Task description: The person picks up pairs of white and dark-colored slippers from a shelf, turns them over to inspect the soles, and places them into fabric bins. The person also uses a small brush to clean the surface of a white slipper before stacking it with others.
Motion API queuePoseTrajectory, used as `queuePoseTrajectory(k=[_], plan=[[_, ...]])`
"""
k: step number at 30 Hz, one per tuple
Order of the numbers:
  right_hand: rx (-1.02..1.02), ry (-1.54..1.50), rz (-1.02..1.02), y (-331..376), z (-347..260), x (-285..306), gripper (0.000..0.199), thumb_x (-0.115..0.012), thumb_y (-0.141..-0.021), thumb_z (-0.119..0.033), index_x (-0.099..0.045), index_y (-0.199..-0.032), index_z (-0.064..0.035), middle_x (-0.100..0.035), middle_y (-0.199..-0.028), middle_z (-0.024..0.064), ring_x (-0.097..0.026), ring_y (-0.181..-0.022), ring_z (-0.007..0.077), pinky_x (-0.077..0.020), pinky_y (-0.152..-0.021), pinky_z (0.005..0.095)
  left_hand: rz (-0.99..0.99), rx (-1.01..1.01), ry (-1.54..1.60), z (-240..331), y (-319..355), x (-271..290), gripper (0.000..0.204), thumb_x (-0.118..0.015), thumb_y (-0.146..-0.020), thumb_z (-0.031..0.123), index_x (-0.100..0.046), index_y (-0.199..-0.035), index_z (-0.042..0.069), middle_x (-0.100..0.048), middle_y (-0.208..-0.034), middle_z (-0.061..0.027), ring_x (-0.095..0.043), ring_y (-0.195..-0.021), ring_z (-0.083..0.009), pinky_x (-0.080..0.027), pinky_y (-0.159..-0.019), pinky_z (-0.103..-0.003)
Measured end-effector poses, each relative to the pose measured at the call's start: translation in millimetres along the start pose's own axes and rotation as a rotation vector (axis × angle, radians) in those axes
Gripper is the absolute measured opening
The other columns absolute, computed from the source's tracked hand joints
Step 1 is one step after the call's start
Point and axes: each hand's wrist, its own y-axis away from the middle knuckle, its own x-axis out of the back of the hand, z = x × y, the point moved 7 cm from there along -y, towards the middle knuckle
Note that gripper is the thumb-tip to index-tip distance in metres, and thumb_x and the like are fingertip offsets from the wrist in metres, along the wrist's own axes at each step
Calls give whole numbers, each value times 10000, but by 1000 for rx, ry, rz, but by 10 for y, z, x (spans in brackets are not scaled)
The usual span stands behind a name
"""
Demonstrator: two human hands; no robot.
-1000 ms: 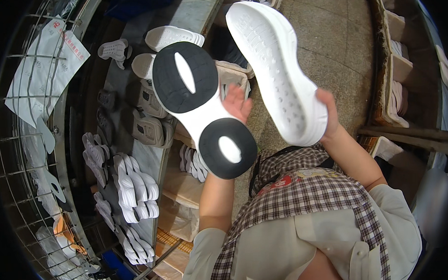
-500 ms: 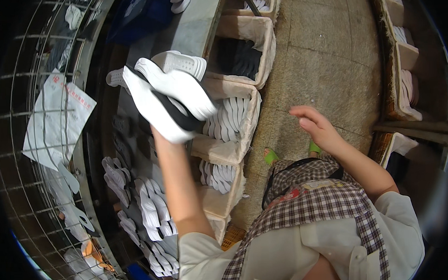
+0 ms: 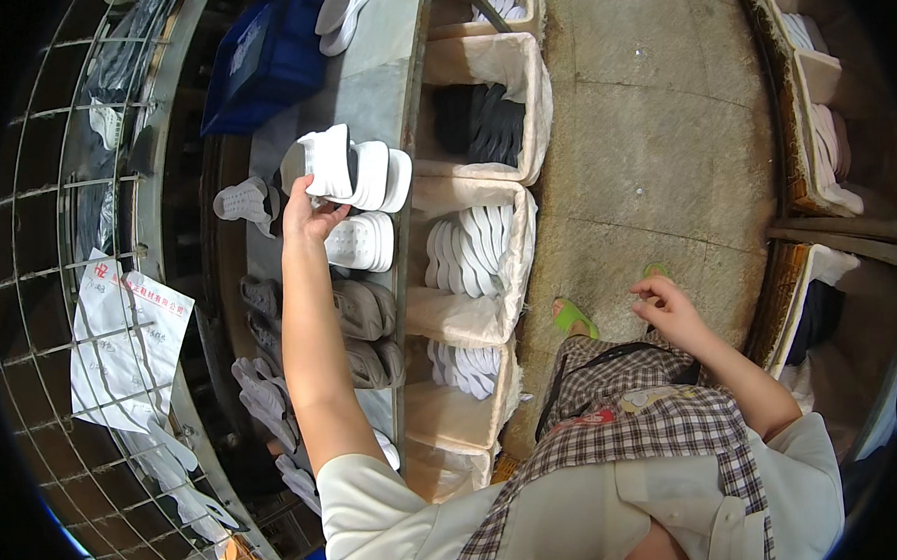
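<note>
My left hand [image 3: 313, 214] reaches to the metal shelf at the left and grips the near edge of a small stack of white shoe soles [image 3: 372, 175]. The stack sits at or just above the shelf, and its underside is hidden. Close by my fingers lies another stack of white soles with small holes [image 3: 362, 242]. My right hand [image 3: 672, 312] hangs over the floor by my apron, fingers loosely bent and apart, with nothing seen in it.
Grey soles [image 3: 360, 309] line the shelf nearer me, and a blue crate [image 3: 264, 63] stands farther back. Cloth-lined baskets [image 3: 527, 247] of white and black soles run beside the shelf. A wire grid [image 3: 46, 343] rises at far left. More baskets [image 3: 823, 199] stand right of the walkway.
My left hand has moved the white soles from mid-air down to the shelf beside the perforated ones. My right hand has come down slightly, its fingers more bent. The view has shifted.
</note>
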Motion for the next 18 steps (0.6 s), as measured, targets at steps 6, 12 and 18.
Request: queuePoseTrajectory(k=[6, 12, 18], plan=[[134, 7, 81, -285, -73, -100, 229, -639, -818, -126, -607, -1033, -56, -546, -951, 43, -541, -870, 135, -428, -675, 250, 64, -102, -112, 171, -313, 498, 737, -623, -801, 522, -360, -1341, 96, -307, -1335, -152, -319, -1224, -291, -319, -1004, -545], [55, 11, 169, -418, 177, -314, 205, -612, -838, -103, -583, -1012, 0, -556, -924, 42, -532, -813, 120, -437, -666, 249, 360, -322, 38, 778, -1147, 1974, 629, -695, -762, 360, -461, -1280, 91, -404, -1248, -131, -442, -1131, -328, -449, -879, -456], [-114, -7, 198, -272, 545, -800, 200, -602, -851, -84, -571, -1024, 11, -574, -900, 61, -555, -761, 126, -458, -670, 257, 155, -349, -56, 948, -2113, 2261, 668, -673, -794, 376, -393, -1361, 161, -276, -1416, -138, -335, -1229, -378, -443, -906, -468]])
